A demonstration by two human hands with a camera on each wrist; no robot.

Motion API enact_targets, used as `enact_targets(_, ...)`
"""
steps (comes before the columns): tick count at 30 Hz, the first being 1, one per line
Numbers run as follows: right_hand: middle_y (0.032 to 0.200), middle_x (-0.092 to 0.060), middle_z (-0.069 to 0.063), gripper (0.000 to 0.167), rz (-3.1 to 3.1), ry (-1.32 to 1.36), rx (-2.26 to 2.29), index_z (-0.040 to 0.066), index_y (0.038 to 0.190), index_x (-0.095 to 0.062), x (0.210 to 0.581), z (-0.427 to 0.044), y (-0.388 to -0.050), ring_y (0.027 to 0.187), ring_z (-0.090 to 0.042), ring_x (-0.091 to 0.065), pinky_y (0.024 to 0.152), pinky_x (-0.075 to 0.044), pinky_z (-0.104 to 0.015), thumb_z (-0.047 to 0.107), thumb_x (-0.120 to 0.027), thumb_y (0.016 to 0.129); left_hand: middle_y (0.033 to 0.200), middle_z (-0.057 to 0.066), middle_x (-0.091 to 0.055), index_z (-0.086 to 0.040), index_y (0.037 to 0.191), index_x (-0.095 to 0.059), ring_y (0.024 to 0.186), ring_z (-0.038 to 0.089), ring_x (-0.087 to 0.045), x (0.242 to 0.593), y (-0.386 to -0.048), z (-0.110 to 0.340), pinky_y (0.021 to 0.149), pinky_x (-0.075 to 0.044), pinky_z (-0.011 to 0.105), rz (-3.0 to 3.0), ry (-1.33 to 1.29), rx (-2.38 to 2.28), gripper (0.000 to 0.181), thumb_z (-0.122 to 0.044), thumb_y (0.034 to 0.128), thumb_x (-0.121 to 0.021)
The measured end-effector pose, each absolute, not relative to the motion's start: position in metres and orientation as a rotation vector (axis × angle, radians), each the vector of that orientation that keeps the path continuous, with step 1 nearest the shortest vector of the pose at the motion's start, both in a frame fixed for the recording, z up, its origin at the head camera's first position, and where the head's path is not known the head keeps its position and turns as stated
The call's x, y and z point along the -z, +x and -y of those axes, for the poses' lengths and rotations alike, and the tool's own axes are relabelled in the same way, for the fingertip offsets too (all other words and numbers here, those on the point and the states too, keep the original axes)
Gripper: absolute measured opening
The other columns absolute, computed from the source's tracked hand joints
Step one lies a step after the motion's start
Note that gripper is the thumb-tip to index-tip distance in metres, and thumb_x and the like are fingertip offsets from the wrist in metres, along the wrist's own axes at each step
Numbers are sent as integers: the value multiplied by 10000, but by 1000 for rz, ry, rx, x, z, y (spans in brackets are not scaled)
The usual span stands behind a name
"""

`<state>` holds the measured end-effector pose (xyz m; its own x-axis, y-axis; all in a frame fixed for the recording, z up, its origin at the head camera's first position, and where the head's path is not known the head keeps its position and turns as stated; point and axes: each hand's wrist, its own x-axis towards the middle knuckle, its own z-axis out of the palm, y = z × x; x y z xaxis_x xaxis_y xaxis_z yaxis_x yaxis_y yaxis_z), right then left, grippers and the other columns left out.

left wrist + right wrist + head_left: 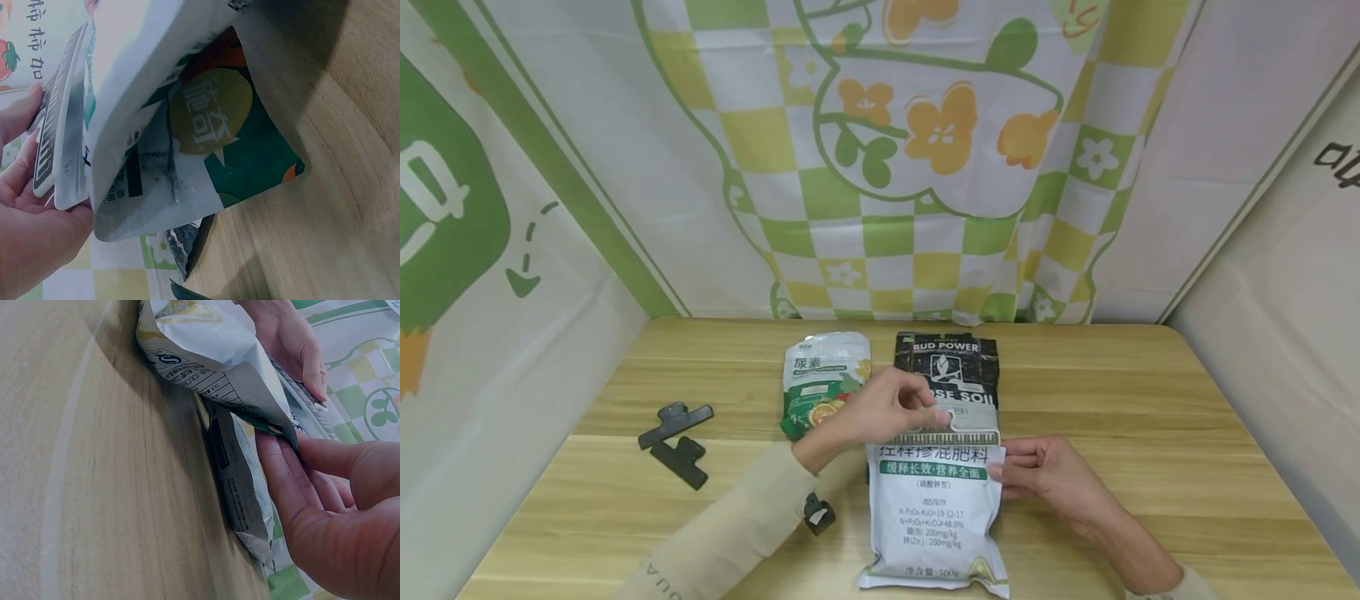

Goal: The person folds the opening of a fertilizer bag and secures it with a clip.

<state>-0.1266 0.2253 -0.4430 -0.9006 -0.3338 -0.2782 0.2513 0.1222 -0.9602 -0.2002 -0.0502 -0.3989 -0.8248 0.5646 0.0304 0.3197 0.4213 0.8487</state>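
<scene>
A white fertilizer bag [936, 517] with green bands lies toward the front of the table, its upper end raised. My left hand [891, 408] pinches a flat translucent plastic piece [973, 438] with a row of dark comb-like marks along its edge. That striped piece [59, 119] lies against the bag's top in the left wrist view; its exact kind cannot be told. With thumb and fingers, my right hand [1052, 479] pinches the bag's upper right edge. In the right wrist view, the right hand [337, 494] grips the corner of the bag [225, 344].
Behind stand a green and white pouch [826, 375] and a black soil bag [947, 354], partly covered by my left hand and the plastic piece. Two black clips [675, 425] [681, 461] lie at the left. Another black clip [818, 513] sits beside my left forearm.
</scene>
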Motion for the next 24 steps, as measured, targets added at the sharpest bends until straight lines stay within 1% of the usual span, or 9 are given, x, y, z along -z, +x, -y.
enact_targets(4,1199,-770,-211,515,-1978,-93,1830,-160,1347,-597,443,-225,-127,955,-184,-799,860,-654,-364,110,-773,945,749,-46,-662,-144,840,-749,665,79,-560,401,-202,50,604,-478,211,-2411,729,-1416,197,-308,919,-825)
enact_targets(9,1204,-763,-229,514,-1972,-105,1842,-168,1348,-590,441,-225,-127,949,-182,-800,855,-654,-359,102,-768,948,768,-58,-678,-188,839,-758,678,74,-558,403,-204,50,629,-474,200,-2411,737,-1356,175,-330,906,-836)
enact_targets(17,1196,-774,-208,525,-1976,-71,1825,-161,1350,-599,441,-225,-126,967,-180,-794,858,-655,-363,122,-780,945,785,-46,-684,-191,848,-766,713,90,-569,405,-205,48,662,-496,215,-2387,740,-1354,164,-328,900,-840)
enact_targets(24,1209,-767,-217,545,-1967,-66,1850,-174,1373,-568,442,-223,-126,967,-172,-793,854,-655,-363,102,-772,949,778,-46,-690,-192,844,-761,694,91,-566,406,-203,48,638,-482,211,-2355,706,-1341,175,-339,899,-839)
